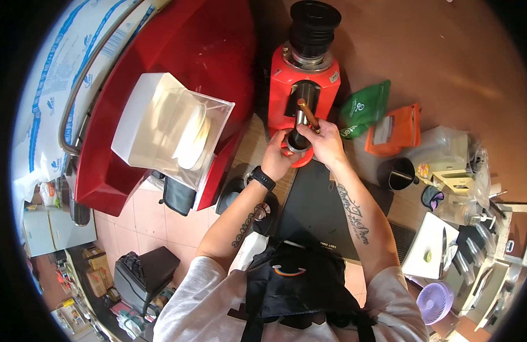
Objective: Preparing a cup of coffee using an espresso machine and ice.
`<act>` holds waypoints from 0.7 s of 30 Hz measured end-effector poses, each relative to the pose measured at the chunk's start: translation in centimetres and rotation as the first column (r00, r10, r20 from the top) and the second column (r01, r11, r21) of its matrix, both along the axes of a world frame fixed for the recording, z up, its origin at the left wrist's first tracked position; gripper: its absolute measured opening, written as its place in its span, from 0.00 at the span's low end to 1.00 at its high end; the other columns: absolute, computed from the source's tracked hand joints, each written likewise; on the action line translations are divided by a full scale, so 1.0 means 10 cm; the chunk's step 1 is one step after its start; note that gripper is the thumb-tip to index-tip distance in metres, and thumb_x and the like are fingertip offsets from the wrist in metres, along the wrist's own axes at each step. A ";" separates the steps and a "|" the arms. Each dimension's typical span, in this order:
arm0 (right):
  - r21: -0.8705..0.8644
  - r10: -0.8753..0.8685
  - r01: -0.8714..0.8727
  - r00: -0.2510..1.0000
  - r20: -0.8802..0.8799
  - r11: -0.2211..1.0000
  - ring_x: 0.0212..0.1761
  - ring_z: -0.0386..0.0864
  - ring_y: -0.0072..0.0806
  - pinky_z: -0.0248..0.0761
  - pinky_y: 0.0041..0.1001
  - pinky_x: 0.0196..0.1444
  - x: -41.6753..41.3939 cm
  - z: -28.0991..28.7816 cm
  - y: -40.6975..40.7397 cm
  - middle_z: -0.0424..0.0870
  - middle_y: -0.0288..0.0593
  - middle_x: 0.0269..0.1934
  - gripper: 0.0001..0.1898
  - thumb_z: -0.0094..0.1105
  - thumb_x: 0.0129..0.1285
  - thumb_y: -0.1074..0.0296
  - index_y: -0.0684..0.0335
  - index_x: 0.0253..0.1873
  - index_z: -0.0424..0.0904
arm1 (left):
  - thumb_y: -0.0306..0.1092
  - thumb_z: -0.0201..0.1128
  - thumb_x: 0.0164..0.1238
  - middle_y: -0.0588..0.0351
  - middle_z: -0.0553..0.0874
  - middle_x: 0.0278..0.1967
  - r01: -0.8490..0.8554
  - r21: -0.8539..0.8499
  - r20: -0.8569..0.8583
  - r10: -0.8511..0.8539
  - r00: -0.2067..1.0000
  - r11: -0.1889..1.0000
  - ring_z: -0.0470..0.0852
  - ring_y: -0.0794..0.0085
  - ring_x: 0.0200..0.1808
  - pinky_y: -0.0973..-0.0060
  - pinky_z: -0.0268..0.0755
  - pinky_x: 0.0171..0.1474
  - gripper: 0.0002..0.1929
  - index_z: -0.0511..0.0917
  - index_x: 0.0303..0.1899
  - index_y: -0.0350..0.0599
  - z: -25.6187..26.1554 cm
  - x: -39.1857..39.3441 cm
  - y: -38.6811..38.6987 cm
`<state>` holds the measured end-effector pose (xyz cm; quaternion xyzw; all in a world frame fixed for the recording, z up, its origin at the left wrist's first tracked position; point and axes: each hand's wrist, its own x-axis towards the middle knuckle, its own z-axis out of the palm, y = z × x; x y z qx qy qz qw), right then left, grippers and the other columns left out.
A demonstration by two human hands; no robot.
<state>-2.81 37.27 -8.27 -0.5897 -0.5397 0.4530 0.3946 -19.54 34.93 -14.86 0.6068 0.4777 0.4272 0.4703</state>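
Note:
At the front of a red coffee grinder [304, 72], below its metal chute [301, 117], both hands are close together. My left hand [277, 156], with a black watch on the wrist, grips a round metal-rimmed cup [299, 149] with a dark inside. A tool with a brown wooden handle [307, 111] sits in my right hand [326, 143], its handle angled up towards the grinder; its working end is hidden. My right thumb lies against the dark part just above the cup. Black bellows [314, 25] top the grinder.
Left stands a red machine [195, 51] carrying a clear-fronted box [190, 132] of white lids. A black mat [317, 201] lies before me. Rightward are green [366, 109] and orange pouches [393, 130], a black container [396, 174], and a white board [430, 243] with a knife [443, 252].

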 end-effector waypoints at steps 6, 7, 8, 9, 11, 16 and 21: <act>0.042 0.084 -0.088 0.993 0.082 0.995 0.32 0.85 0.32 0.77 0.34 0.39 0.04 0.11 0.09 0.88 0.50 0.30 0.20 0.72 0.66 0.56 0.70 0.49 0.86 | 0.22 0.79 0.53 0.52 0.80 0.57 -0.009 -0.002 0.021 0.010 1.000 1.000 0.83 0.68 0.60 0.68 0.79 0.65 0.35 0.72 0.64 0.36 -0.05 -0.01 0.01; 0.050 0.124 -0.136 0.973 0.195 0.989 0.32 0.87 0.37 0.77 0.36 0.40 0.04 0.18 0.09 0.88 0.52 0.30 0.20 0.72 0.67 0.56 0.70 0.49 0.86 | 0.22 0.80 0.53 0.52 0.80 0.57 -0.005 -0.015 0.071 0.006 0.997 1.000 0.83 0.68 0.60 0.68 0.79 0.65 0.35 0.72 0.64 0.36 -0.05 -0.02 0.00; 0.050 0.165 -0.178 0.966 0.199 0.983 0.40 0.88 0.51 0.78 0.41 0.45 0.09 0.26 0.05 0.88 0.56 0.37 0.17 0.66 0.70 0.60 0.70 0.52 0.84 | 0.22 0.80 0.53 0.52 0.80 0.57 -0.009 -0.017 0.072 0.010 0.997 1.000 0.83 0.68 0.60 0.68 0.79 0.65 0.35 0.72 0.64 0.36 -0.05 -0.02 -0.02; 0.053 0.166 -0.180 0.965 0.202 0.982 0.40 0.88 0.51 0.78 0.41 0.45 0.14 0.36 0.00 0.88 0.56 0.37 0.17 0.66 0.70 0.60 0.70 0.52 0.84 | 0.22 0.80 0.53 0.52 0.81 0.57 -0.013 0.000 -0.001 0.013 1.000 1.000 0.83 0.68 0.60 0.68 0.79 0.64 0.35 0.72 0.64 0.36 -0.01 0.00 -0.01; 0.325 0.056 -0.206 0.907 0.417 0.923 0.48 0.85 0.56 0.78 0.45 0.49 0.21 0.50 -0.11 0.87 0.55 0.45 0.14 0.59 0.73 0.66 0.70 0.56 0.80 | 0.23 0.80 0.53 0.52 0.81 0.56 -0.031 0.019 -0.078 0.032 0.996 0.999 0.83 0.68 0.60 0.69 0.79 0.63 0.35 0.72 0.64 0.36 0.03 -0.01 0.00; 0.406 -0.065 -0.468 0.589 0.805 0.785 0.47 0.82 0.47 0.75 0.43 0.51 0.45 0.34 -0.07 0.81 0.50 0.42 0.08 0.61 0.68 0.72 0.63 0.49 0.77 | 0.25 0.81 0.53 0.52 0.83 0.56 -0.027 -0.076 0.066 0.032 0.997 0.997 0.84 0.68 0.58 0.69 0.79 0.62 0.36 0.73 0.64 0.37 0.15 0.04 0.02; 0.562 -0.093 -0.450 0.718 0.690 0.694 0.48 0.82 0.48 0.76 0.42 0.51 0.45 0.41 -0.07 0.82 0.50 0.43 0.07 0.61 0.68 0.70 0.63 0.47 0.78 | 0.26 0.81 0.53 0.52 0.83 0.55 -0.030 -0.018 0.012 0.030 0.999 0.999 0.84 0.69 0.57 0.69 0.79 0.61 0.37 0.72 0.65 0.37 0.07 0.00 -0.01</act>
